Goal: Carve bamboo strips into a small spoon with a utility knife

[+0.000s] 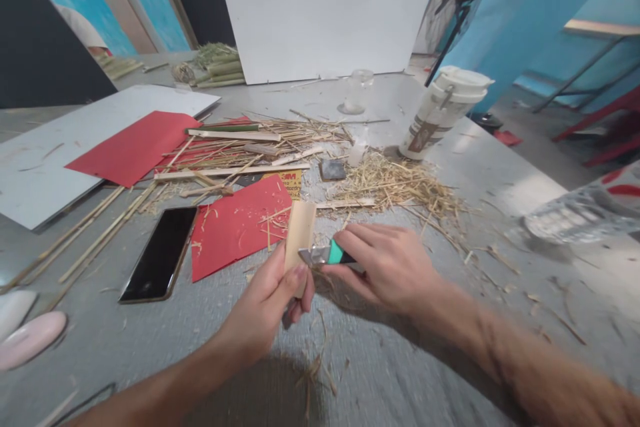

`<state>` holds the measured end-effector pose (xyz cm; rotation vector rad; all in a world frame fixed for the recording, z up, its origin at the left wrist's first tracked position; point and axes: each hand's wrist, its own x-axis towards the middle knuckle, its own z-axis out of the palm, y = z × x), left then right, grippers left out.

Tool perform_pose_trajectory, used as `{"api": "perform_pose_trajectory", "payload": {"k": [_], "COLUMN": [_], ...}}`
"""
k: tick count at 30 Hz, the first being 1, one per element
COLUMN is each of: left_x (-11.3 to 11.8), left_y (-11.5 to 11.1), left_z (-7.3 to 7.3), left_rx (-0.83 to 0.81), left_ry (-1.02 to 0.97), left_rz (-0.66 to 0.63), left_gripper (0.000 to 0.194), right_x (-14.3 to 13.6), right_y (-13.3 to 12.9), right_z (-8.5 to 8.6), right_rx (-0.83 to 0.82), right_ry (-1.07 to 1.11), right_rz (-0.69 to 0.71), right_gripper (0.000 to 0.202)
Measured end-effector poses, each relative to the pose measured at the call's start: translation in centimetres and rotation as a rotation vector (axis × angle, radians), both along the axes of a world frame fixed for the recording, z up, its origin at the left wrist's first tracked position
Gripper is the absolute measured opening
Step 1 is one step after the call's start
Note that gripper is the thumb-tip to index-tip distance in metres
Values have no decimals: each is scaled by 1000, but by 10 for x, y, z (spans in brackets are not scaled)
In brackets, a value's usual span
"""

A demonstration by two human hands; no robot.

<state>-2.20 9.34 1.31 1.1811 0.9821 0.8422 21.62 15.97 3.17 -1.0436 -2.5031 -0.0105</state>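
My left hand [283, 290] is closed around the lower part of a pale, flat strip of bamboo or wood [301, 230], which stands tilted upward with its top end free. From the right, my right hand [387, 263] grips a utility knife [336, 252] with a teal and black handle. Its metal blade points left and meets the strip's face just above my left thumb. Beyond the strip lies a red sheet of paper [230, 227] sprinkled with thin shavings.
A black phone [160, 253] lies left of the red paper. Behind are dry stalks [300, 130], a straw pile [400, 180], a small grey block [333, 169] and a white lidded container [440, 113]. A clear plastic bottle [585, 207] lies at the right; a white board [30, 160] is at the left.
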Motion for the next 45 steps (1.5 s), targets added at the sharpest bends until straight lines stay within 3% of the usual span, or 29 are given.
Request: {"api": "perform_pose_trajectory", "payload": {"k": [4,5,8,10,13,16,17,19,22,25,28,33,39,45], "left_x": [0,0,-1,-1,-1,-7,-14,-35,-85,-132,-156,-162,-189,-210], "left_y": [-7,-7,-4,-1,0,2,4,9,12,1,-16,-24,-16,-23], "left_z": [-4,-5,-6,-3,11,30,35,42,37,19,0,-12,-5,-17], "left_rx": [-89,-92,-61,-42,-42,126,245,449,608,562,416,396,284,169], "left_ry": [-36,-41,-23,2,74,337,478,749,1151,1466,1613,1591,1114,950], "left_rz": [-119,-123,-108,-132,-242,-292,-245,-15,323,584,543,525,626,598], "left_gripper": [38,38,36,34,32,29,28,40,54,67,66,66,72,73], "right_x": [29,32,21,5,-14,-15,-12,-7,-3,-4,-7,-9,-8,-7], "right_y": [29,33,28,16,-2,-6,-4,-1,2,1,-1,-3,-2,-2], "right_z": [11,14,19,20,18,15,15,15,15,14,13,12,11,11], "right_rx": [41,0,-340,-545,-720,-838,-874,-920,-924,-919,-908,-913,-898,-918], "right_ry": [284,410,683,693,624,658,689,748,791,773,745,741,740,731], "right_rz": [-452,-495,-360,-200,-50,-46,-60,-99,-140,-133,-125,-134,-197,-180], "right_gripper": [47,47,36,24,20,26,29,35,41,40,37,37,38,39]}}
